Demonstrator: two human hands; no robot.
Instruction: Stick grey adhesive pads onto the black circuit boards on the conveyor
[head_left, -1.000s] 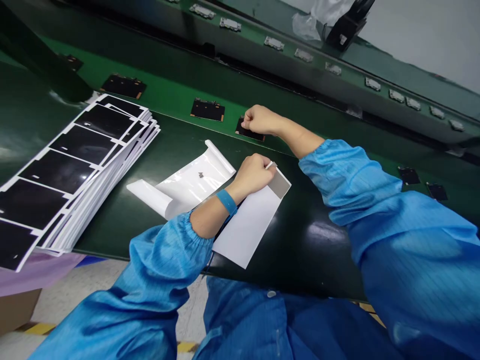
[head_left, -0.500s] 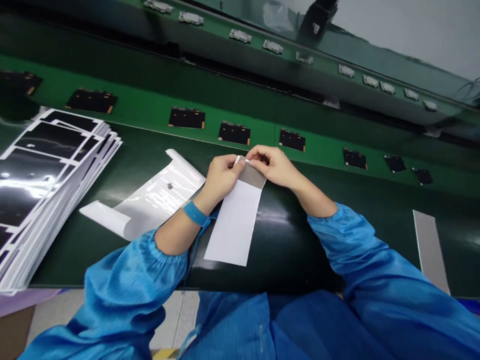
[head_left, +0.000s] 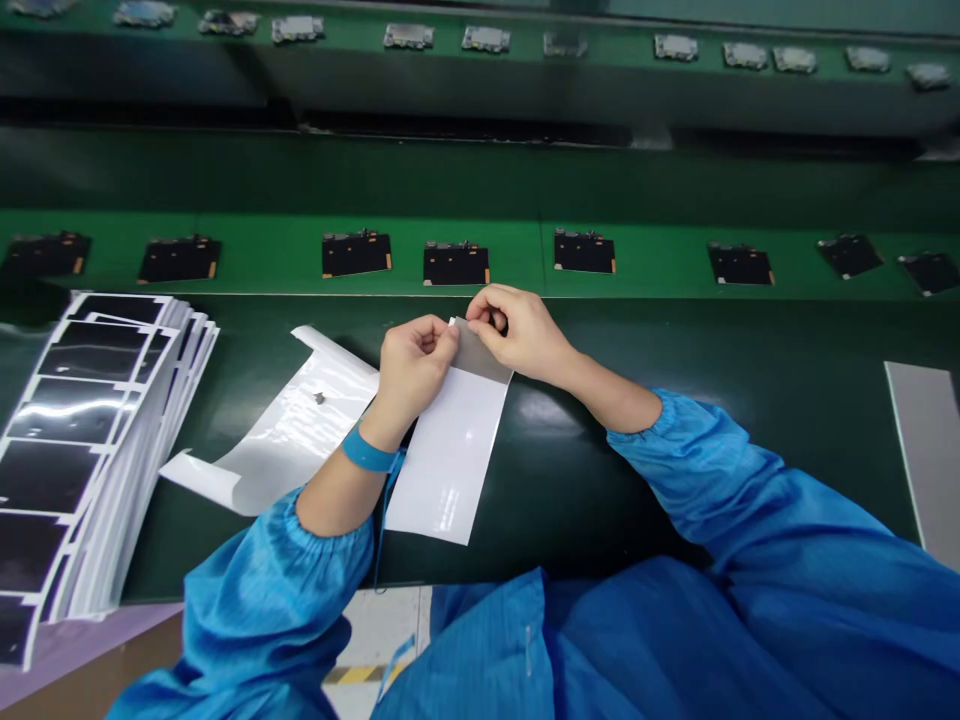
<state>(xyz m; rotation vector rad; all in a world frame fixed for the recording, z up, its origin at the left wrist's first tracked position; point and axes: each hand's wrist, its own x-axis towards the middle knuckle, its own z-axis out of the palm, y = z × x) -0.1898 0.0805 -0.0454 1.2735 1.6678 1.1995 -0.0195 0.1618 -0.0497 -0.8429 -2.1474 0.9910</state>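
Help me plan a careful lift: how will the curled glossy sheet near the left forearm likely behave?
The curled glossy sheet looks thin, so it's probably light and floppy. Its ends, rolled up, would likely curl back if flattened. The small dark piece on it might slide off unless stuck.

Glare streaks the stacked sheets (head_left: 56,470) and curled film (head_left: 277,430), fainter on the white sheet (head_left: 439,450); soft sheen marks the dark surface (head_left: 585,490), and upper parts (head_left: 486,39) blur (mostly toward the corners).
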